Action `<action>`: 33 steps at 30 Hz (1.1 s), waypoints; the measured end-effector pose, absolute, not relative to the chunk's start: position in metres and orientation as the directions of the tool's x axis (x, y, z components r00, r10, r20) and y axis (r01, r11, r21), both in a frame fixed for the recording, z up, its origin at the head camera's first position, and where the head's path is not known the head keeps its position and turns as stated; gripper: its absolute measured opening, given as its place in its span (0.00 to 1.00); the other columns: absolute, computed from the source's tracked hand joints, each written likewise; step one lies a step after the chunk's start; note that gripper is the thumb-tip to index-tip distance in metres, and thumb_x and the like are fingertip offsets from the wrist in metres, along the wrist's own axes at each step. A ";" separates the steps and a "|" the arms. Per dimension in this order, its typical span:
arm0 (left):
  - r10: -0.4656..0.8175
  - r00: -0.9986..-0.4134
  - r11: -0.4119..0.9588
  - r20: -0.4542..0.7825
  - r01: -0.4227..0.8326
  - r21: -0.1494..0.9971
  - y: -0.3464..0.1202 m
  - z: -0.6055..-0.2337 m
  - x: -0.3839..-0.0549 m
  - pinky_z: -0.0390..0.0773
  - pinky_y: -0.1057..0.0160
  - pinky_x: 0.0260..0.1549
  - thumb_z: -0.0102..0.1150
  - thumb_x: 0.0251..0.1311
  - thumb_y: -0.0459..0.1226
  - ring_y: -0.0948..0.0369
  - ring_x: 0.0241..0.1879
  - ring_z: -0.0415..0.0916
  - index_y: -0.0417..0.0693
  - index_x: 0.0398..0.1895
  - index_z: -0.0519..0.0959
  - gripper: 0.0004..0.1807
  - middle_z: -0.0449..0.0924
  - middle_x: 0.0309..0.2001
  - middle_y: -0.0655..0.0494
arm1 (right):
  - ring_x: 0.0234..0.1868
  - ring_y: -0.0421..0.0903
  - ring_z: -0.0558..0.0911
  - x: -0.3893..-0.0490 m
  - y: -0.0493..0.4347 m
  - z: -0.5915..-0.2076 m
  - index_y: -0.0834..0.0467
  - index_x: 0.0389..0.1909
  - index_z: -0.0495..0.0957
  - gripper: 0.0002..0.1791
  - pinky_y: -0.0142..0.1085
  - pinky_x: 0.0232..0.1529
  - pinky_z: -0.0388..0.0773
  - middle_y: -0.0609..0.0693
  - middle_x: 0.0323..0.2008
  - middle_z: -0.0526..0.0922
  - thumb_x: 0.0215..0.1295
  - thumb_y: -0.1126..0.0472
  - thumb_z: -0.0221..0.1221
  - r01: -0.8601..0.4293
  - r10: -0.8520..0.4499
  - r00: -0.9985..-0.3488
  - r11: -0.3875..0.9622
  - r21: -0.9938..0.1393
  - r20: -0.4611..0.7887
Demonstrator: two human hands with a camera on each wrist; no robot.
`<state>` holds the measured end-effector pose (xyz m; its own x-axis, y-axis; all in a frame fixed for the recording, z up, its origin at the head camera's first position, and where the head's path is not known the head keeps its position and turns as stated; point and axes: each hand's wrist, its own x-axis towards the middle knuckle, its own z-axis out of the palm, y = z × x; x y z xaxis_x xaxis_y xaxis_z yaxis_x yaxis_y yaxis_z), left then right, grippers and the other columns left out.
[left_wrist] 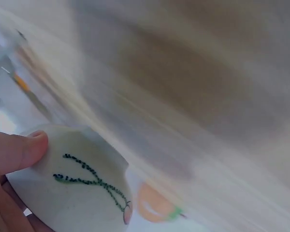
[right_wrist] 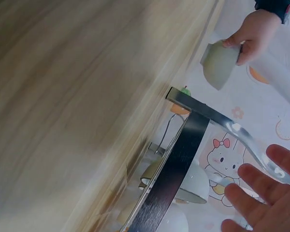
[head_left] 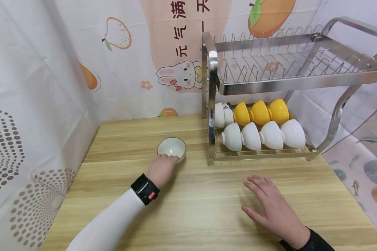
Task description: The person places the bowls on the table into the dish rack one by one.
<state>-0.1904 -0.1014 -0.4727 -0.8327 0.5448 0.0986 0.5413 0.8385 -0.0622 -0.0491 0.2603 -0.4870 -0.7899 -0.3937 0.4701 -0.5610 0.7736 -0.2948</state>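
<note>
A small pale bowl [head_left: 171,146] with a dark rim is near the middle of the table, in the head view. My left hand [head_left: 162,170] grips it by the near side of the rim, thumb outside and fingers toward the inside. A dark green sprig pattern shows on the bowl's outer wall [left_wrist: 82,198] in the left wrist view. From the right wrist view, the bowl [right_wrist: 219,65] looks slightly tilted, its foot close to the table. My right hand [head_left: 272,208] hovers over the table at the right, fingers spread, holding nothing.
A two-tier metal dish rack [head_left: 301,83] stands at the back right. Its lower tier holds white bowls [head_left: 271,135] in front and yellow bowls [head_left: 259,113] behind, set on their sides. A printed curtain [head_left: 125,87] hangs behind the wooden table [head_left: 194,209].
</note>
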 end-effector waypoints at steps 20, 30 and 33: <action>0.897 -0.442 0.420 -0.026 0.867 -0.268 -0.021 -0.439 -0.088 0.68 0.68 0.37 0.59 0.65 0.48 0.67 0.34 0.73 0.67 0.41 0.81 0.05 0.81 0.36 0.73 | 0.67 0.53 0.69 -0.052 0.237 -0.476 0.56 0.60 0.75 0.27 0.40 0.75 0.46 0.54 0.64 0.73 0.66 0.45 0.59 -0.808 -0.683 -0.582 0.546 -0.221 0.442; 0.927 -0.367 0.336 -0.080 0.904 -0.263 -0.007 -0.434 -0.068 0.66 0.68 0.39 0.56 0.66 0.49 0.68 0.37 0.73 0.70 0.44 0.78 0.06 0.79 0.37 0.75 | 0.52 0.41 0.79 -0.050 0.228 -0.480 0.51 0.47 0.79 0.12 0.43 0.70 0.58 0.41 0.45 0.81 0.64 0.62 0.54 -0.912 -0.781 -0.403 0.383 -0.144 0.477; 0.930 -0.358 0.329 -0.078 0.910 -0.254 -0.006 -0.433 -0.066 0.66 0.69 0.39 0.56 0.67 0.49 0.69 0.36 0.72 0.70 0.44 0.79 0.06 0.79 0.37 0.76 | 0.46 0.37 0.79 -0.049 0.229 -0.480 0.50 0.45 0.79 0.17 0.44 0.67 0.61 0.38 0.41 0.80 0.74 0.60 0.40 -0.919 -0.790 -0.387 0.373 -0.128 0.476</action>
